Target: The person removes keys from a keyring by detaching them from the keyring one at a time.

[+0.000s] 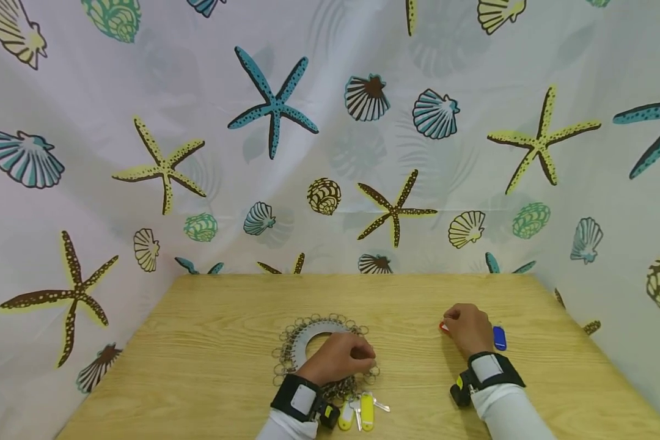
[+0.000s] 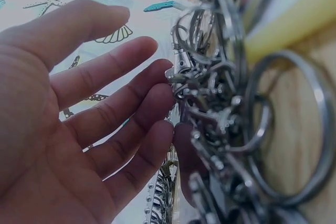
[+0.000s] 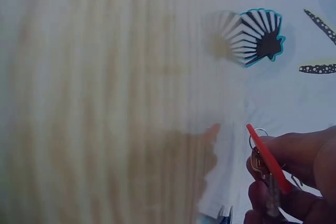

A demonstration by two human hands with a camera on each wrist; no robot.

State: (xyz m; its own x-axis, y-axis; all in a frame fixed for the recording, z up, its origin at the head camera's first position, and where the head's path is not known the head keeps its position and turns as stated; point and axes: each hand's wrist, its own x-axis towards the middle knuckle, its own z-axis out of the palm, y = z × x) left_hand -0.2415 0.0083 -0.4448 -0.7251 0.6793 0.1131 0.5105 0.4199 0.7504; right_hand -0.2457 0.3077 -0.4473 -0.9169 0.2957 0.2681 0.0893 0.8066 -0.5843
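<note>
A grey ring-shaped plate (image 1: 301, 343) lies on the table, edged all round with metal clasps and key rings (image 2: 226, 103). My left hand (image 1: 337, 359) is over its right side, palm bare and fingers loosely bent. In the left wrist view those fingertips come right up to the clasps, and the thumb stands apart. Farther right, my right hand (image 1: 469, 330) pinches a red key tag (image 3: 269, 157) between thumb and fingers. A small wire ring and a key (image 3: 273, 195) hang with the tag, partly hidden by the fingers.
Two yellow key tags (image 1: 367, 412) with keys (image 1: 357, 417) lie at the plate's near edge, beside the left wrist. A blue key tag (image 1: 499, 338) lies just right of the right hand. A patterned curtain (image 1: 330, 153) encloses the wooden table (image 1: 209, 366) behind and at both sides.
</note>
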